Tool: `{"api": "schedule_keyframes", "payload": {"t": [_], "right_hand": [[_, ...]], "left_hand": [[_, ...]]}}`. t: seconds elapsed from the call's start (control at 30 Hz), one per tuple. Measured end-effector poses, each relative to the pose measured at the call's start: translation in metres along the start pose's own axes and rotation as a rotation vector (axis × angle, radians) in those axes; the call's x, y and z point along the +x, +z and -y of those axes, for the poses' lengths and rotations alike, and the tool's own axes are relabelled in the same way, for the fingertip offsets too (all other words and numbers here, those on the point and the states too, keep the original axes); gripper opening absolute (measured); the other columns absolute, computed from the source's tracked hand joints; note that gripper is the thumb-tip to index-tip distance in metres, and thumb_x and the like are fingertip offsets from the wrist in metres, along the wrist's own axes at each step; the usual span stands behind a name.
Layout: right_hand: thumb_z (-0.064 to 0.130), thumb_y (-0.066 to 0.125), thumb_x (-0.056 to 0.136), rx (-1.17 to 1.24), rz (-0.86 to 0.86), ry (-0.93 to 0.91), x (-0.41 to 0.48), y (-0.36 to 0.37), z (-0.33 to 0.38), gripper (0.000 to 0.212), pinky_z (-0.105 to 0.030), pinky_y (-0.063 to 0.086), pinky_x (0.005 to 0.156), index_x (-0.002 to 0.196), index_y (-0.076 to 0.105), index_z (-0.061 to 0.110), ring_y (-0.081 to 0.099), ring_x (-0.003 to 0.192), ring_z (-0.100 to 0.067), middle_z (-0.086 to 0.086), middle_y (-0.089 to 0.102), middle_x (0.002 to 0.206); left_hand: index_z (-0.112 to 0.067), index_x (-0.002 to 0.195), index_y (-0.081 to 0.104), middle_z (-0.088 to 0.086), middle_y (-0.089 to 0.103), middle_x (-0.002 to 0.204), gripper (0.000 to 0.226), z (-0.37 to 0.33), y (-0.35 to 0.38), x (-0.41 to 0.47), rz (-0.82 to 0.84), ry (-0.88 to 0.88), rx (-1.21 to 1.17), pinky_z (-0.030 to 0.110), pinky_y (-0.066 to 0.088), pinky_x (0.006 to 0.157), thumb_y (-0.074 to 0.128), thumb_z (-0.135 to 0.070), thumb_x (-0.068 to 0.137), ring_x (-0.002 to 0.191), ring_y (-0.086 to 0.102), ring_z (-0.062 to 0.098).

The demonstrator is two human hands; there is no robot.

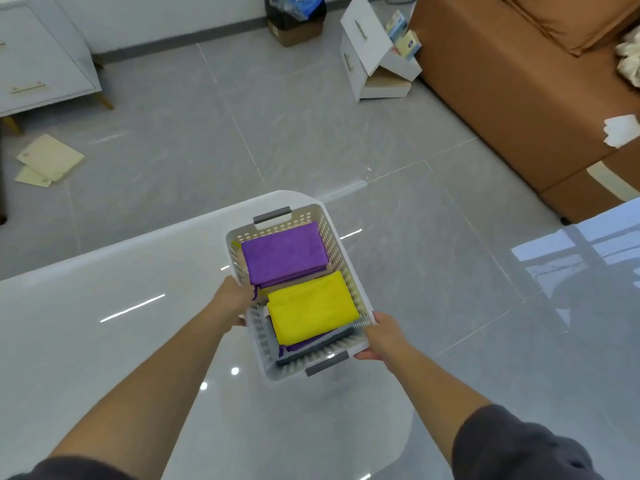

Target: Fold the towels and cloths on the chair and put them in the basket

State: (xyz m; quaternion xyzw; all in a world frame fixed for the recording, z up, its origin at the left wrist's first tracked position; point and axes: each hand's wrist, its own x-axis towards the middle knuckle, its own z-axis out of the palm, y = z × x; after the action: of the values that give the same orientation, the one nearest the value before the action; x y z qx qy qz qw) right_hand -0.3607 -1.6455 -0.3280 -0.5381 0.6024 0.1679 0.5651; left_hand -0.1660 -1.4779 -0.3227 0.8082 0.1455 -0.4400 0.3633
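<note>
A white perforated basket (341,251) with grey handles stands on the corner of a glossy white table (104,306). Inside lie a folded purple cloth (282,252) at the far end and a folded yellow cloth (311,306) at the near end, with more purple and grey cloth under it. My left hand (237,301) grips the basket's left rim. My right hand (382,337) grips its near right corner. A brown sofa chair (512,81) stands at the far right, with a pale crumpled cloth (628,60) on its seat at the frame edge.
Grey tiled floor lies beyond the table. A white drawer box (372,50) leans against the sofa, a cardboard box with bags (294,19) stands by the wall, a white cabinet (41,57) is at far left, and beige papers (48,161) lie on the floor.
</note>
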Motion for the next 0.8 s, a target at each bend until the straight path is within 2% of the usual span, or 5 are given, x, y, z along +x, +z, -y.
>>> {"api": "schedule_keyframes", "payload": {"t": [0.1,0.2,0.3,0.53,0.8], "right_hand": [[0.003,0.058,0.090,-0.042,-0.021,-0.025,0.004,-0.003,0.011,0.034,-0.047,0.058,0.072,0.124,0.055,0.004,0.064,0.095,-0.041,-0.022,0.058,0.121],[0.000,0.063,0.086,-0.070,-0.015,-0.045,0.005,-0.009,0.022,0.035,-0.049,0.055,0.082,0.120,0.054,0.002,0.062,0.099,-0.041,-0.020,0.060,0.112],[0.001,0.057,0.090,-0.041,-0.031,-0.043,0.010,-0.010,0.024,0.028,-0.045,0.056,0.075,0.119,0.055,0.002,0.062,0.088,-0.038,-0.018,0.057,0.104],[0.008,0.053,0.095,-0.004,-0.060,-0.012,0.011,-0.006,0.021,0.028,-0.042,0.058,0.064,0.123,0.056,0.005,0.062,0.077,-0.035,-0.023,0.058,0.117],[0.011,0.050,0.096,0.019,-0.104,0.010,0.005,-0.006,0.019,0.025,-0.049,0.058,0.074,0.120,0.057,0.006,0.063,0.084,-0.037,-0.022,0.059,0.115]], "left_hand": [[-0.010,0.090,0.050,0.018,0.058,0.103,0.006,-0.007,0.004,0.000,-0.069,0.087,0.026,0.050,0.056,0.076,0.056,-0.012,0.089,0.091,0.061,0.036],[-0.005,0.104,0.052,0.019,0.059,0.107,0.020,-0.018,0.004,0.006,-0.036,0.091,0.021,0.050,0.056,0.075,0.061,-0.011,0.087,0.091,0.062,0.035],[-0.003,0.115,0.050,0.020,0.058,0.110,0.030,-0.020,0.006,0.013,-0.037,0.082,0.108,0.050,0.057,0.073,0.058,-0.013,0.088,0.094,0.062,0.036],[-0.003,0.118,0.044,0.021,0.055,0.113,0.031,-0.019,0.010,0.013,-0.042,0.085,0.163,0.048,0.057,0.073,0.052,-0.014,0.091,0.096,0.059,0.035],[0.001,0.126,0.033,0.024,0.049,0.118,0.036,-0.021,0.019,0.004,-0.049,0.098,0.229,0.041,0.050,0.069,0.046,-0.007,0.094,0.103,0.055,0.038]]}}
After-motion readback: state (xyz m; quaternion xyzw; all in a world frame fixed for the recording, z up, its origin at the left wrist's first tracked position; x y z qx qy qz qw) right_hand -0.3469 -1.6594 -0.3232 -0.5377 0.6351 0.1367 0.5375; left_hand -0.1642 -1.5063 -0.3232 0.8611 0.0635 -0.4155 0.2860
